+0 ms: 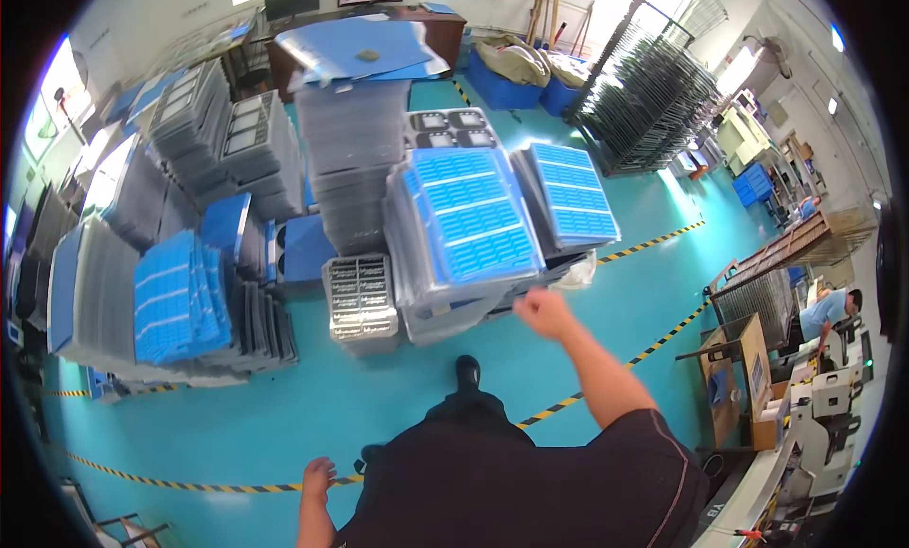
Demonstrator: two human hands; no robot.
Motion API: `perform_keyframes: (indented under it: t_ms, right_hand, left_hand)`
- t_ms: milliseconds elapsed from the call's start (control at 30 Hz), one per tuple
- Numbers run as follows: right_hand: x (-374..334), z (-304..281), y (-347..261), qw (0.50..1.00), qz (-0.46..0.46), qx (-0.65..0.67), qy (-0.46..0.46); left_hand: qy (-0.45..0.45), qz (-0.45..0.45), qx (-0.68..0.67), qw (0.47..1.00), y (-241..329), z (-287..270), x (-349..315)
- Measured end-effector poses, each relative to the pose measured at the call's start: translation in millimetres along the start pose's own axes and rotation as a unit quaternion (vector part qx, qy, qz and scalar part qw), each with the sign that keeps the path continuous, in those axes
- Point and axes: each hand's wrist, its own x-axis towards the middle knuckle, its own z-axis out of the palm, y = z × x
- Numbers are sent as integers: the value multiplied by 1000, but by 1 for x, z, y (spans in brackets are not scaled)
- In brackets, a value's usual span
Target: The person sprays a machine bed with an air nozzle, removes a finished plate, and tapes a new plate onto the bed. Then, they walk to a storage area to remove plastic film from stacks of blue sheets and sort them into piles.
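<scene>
My right hand (544,313) is swung forward with its fingers curled into a fist, and nothing shows in it. Beyond it rises a tall stack of clear plastic trays (417,254), topped by blue sheets with rows of small parts (471,212). Whether the hand touches the stack cannot be told; it looks apart from it. To the right of that stack is another blue-topped tray stack (573,193). Low at my left side hangs my left hand (319,477), empty, its fingers loosely bent and a little apart. Nearest ahead stands a shorter stack of patterned trays (361,302).
Further tray stacks (180,297) crowd the left side. Yellow-black tape (653,344) crosses the turquoise floor (398,406). A dark wire rack (644,93) and blue bins (502,89) stand at the back. At right, a co-worker (824,316) is beside benches and a cart (757,283).
</scene>
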Motion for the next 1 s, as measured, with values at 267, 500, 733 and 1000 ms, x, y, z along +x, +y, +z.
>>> perform_keyframes:
  t_ms: [267, 500, 733, 1000]
  right_hand:
    - [278, -141, 146, 961, -46, -227, 152]
    - [340, -127, 204, 966, -137, -195, 102]
    - [340, -126, 206, 964, -167, -181, 100]
    - [342, -128, 199, 963, -160, -180, 118]
  left_hand:
    - [-25, 25, 48, 998, 108, 174, 6]
    - [2, 159, 75, 984, 226, 240, -11]
    - [7, 506, 49, 861, 415, 306, -13]
    - [-153, 628, 266, 715, 532, 459, -71]
